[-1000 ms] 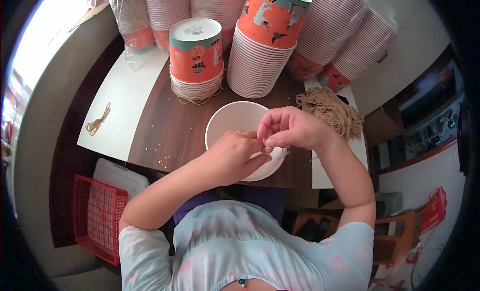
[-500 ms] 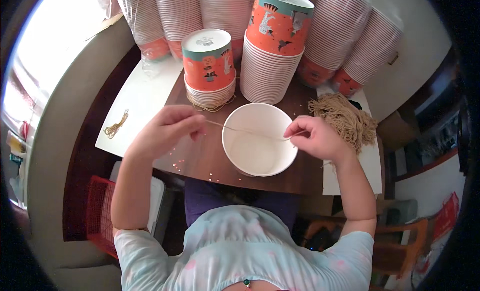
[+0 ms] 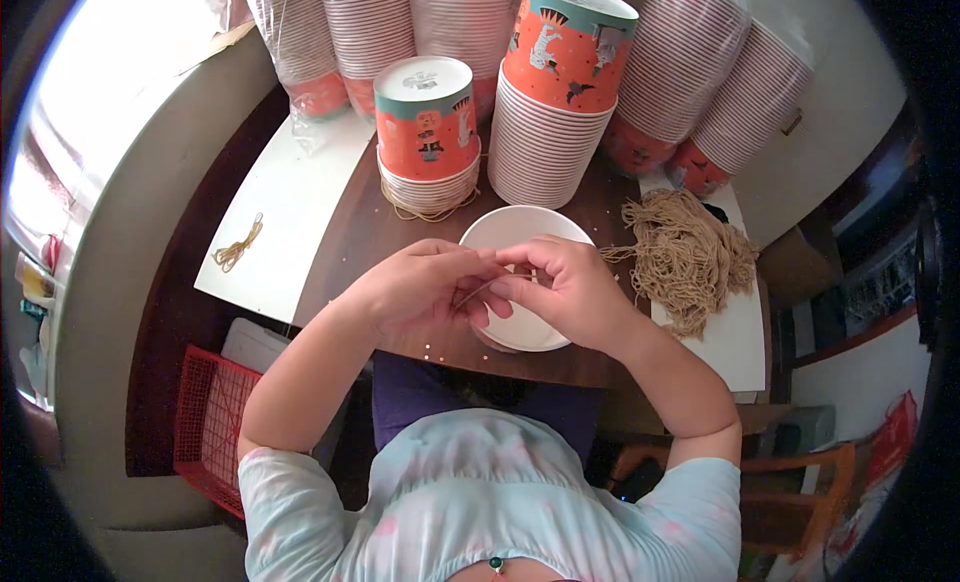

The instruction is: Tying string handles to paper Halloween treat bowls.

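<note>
Over a white paper bucket point(image 3: 532, 334) with its open mouth up, my two hands meet, fingertips close together. My left hand point(image 3: 420, 282) has its fingers curled round a thin tan cord point(image 3: 470, 298). My right hand point(image 3: 572, 290) pinches the same cord between thumb and fingers. Much of the cord is hidden by the fingers. Right of the bucket lies a tangled heap of tan cords point(image 3: 690, 257). Behind it, a short stack of upturned orange and green buckets point(image 3: 427, 137) has loops of cord point(image 3: 432, 215) around its foot.
A tall stack of upturned buckets point(image 3: 552, 147) stands at the back, with plastic-wrapped stacks point(image 3: 370, 42) behind. On the white board at left lies a small cord bundle point(image 3: 237, 244). Small pale bits dot the brown table point(image 3: 345, 237). A red basket point(image 3: 212, 407) sits below, left.
My hands were apart with the cord stretched across the bucket's mouth; they have come together over the bucket, and the cord is now gathered between the fingers.
</note>
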### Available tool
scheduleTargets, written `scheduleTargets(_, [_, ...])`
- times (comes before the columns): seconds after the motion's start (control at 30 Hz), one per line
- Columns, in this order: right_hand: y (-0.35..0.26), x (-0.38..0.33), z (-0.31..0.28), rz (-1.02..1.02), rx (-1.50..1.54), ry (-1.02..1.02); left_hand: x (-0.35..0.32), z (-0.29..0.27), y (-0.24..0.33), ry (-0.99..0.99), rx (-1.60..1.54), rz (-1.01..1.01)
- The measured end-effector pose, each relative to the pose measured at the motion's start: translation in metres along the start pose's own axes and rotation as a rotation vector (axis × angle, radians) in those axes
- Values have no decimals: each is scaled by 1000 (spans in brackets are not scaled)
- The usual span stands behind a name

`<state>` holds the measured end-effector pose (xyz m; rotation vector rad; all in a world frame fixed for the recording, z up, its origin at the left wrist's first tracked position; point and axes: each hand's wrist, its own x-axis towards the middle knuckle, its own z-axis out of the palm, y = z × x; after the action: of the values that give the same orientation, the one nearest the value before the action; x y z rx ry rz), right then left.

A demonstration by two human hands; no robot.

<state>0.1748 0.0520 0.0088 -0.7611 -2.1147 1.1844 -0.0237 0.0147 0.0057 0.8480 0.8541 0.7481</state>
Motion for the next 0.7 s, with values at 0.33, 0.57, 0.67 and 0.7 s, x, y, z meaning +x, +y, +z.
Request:
scheduleTargets(0.33, [7,-8,-6,-223,-235,163,-12,-6,-10,38,42,-34])
scheduleTargets(0.57, [13,-12,-7,-193,-282,94,-15,-4,-14,155,261,65])
scheduleTargets(0.67, [15,-11,-3,-213,-90,25,-14,5,-18,166,294,161])
scheduleTargets(0.7, [13,-10,1,-157,162,-51,-16,8,-18,164,295,160])
